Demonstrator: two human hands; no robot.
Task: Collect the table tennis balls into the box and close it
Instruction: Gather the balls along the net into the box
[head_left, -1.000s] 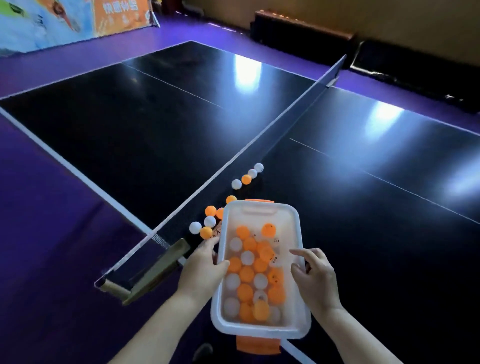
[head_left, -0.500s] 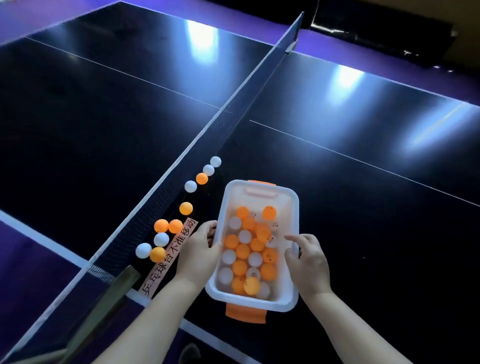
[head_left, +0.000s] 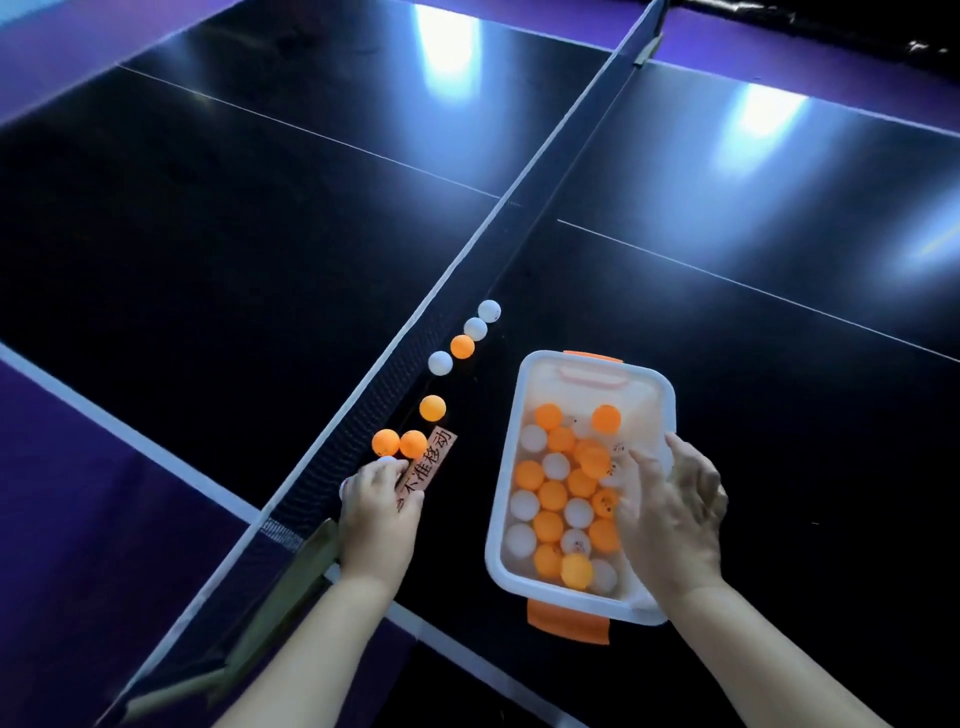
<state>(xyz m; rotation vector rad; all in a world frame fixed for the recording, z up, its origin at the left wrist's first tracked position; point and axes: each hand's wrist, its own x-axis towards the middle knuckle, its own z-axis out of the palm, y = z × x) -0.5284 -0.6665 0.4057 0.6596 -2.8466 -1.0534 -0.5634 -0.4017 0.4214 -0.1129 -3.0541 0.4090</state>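
While light patches are glaring off its glossy black top, the desk (head_left: 727, 322) is stretching away over a purple floor (head_left: 62, 519), split by a mesh net (head_left: 415, 332) with a white top band running from a clamp (head_left: 291, 587) at the near edge. A translucent white plastic box (head_left: 662, 415), rectangular with rounded corners and orange latches at both ends, is sitting open on the right half, holding smooth orange and white balls (head_left: 553, 493). The right hand (head_left: 675, 519) is resting over the box's right rim, fingers curled loosely and clasping nothing. The left hand (head_left: 379, 525) is reaching beside the net, its grip closing over balls; what it holds I cannot tell. Loose balls (head_left: 432, 407) are lying in a row along the net's base, just beside a pink paper strip (head_left: 431, 460) printed with black characters, which the left hand is partly covering.
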